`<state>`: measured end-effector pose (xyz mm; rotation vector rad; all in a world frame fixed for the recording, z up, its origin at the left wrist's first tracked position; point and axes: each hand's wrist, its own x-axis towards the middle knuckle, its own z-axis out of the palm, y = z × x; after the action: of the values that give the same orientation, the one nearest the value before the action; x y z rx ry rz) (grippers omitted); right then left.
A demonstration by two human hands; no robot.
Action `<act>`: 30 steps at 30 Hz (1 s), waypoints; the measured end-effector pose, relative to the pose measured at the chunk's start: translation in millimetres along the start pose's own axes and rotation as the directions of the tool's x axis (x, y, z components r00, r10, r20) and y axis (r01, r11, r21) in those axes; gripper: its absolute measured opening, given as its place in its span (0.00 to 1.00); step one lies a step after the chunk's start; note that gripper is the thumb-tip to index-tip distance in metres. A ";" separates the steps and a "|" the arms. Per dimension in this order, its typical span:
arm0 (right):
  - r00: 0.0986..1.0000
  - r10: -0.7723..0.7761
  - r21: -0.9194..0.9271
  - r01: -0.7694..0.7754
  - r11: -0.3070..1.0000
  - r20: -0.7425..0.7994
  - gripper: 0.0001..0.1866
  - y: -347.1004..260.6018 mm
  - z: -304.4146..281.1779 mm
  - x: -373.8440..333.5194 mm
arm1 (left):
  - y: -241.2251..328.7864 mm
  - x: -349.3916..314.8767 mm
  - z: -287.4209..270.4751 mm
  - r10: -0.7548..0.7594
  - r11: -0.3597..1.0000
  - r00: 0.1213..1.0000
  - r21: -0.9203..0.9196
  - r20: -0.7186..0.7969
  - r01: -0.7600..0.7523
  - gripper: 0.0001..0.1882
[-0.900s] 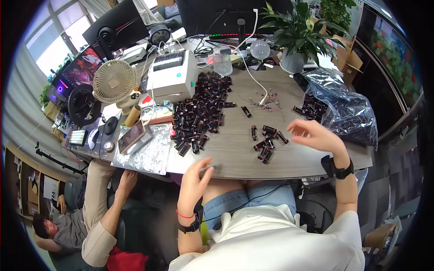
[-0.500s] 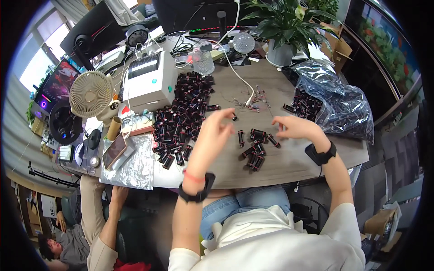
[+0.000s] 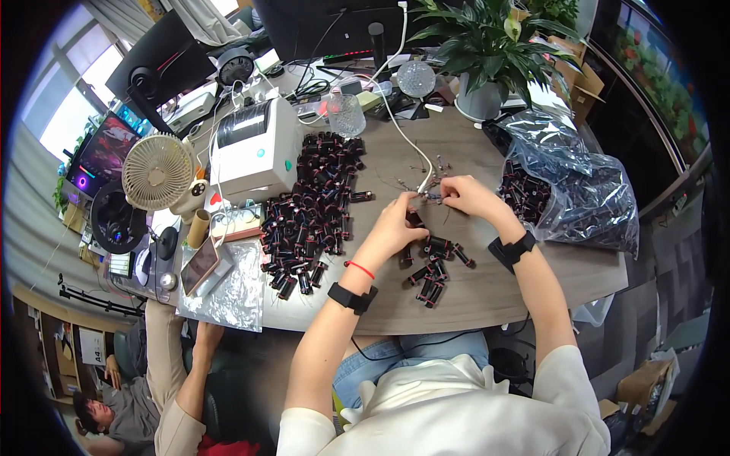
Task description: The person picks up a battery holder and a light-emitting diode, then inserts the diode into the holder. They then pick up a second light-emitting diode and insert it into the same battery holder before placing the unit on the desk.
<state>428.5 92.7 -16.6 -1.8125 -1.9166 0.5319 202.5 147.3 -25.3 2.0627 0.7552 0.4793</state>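
Observation:
My left hand (image 3: 393,228) is closed round a small black cylinder (image 3: 414,220) with reddish ends, its fingertips reaching toward the wired parts. Opposite it, my right hand (image 3: 473,201) pinches at the edge of a scatter of thin wires with tiny parts (image 3: 439,166); what exactly sits between its fingertips is too small to make out. A white cable (image 3: 423,184) ends beside the fingertips of both hands. Just below lies a small group of similar black cylinders (image 3: 433,267) on the wooden desk (image 3: 357,311).
A large heap of black cylinders (image 3: 319,197) lies left, beside a white label printer (image 3: 255,156). Right stands a clear plastic bag (image 3: 589,201) full of more cylinders. A potted plant (image 3: 480,99), a glass jar (image 3: 346,118) and a fan (image 3: 158,172) surround the work area. A person sits at left.
Both hands have come together over the wired parts. My right hand moved left and away from me to pinch there; my left moved right, now closed on a cylinder.

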 end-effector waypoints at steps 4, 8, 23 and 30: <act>0.997 0.040 0.158 -0.028 0.987 -0.072 0.07 -10.6 -15.6 -7.2 | 8.2 -11.5 -7.5 -0.043 0.995 0.999 0.095 0.020 0.041 0.39; 0.976 0.055 0.273 0.006 0.962 -0.213 0.06 -14.5 -28.1 -25.9 | 17.9 -14.8 -24.8 -0.066 0.960 0.998 0.275 0.005 0.062 0.37; 0.919 0.171 0.464 0.014 0.886 -0.354 0.05 7.9 -21.4 -29.9 | 33.3 34.8 -8.9 0.097 0.894 0.991 0.445 -0.090 -0.047 0.22; 0.925 0.207 0.447 -0.046 0.893 -0.317 0.05 27.7 -8.5 -25.0 | 7.3 81.6 5.7 0.128 0.748 0.986 0.663 -0.105 -0.027 0.09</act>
<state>457.2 69.3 -26.6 -1.6136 -1.3147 0.5718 268.8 195.1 -17.8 2.7567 1.0363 0.4479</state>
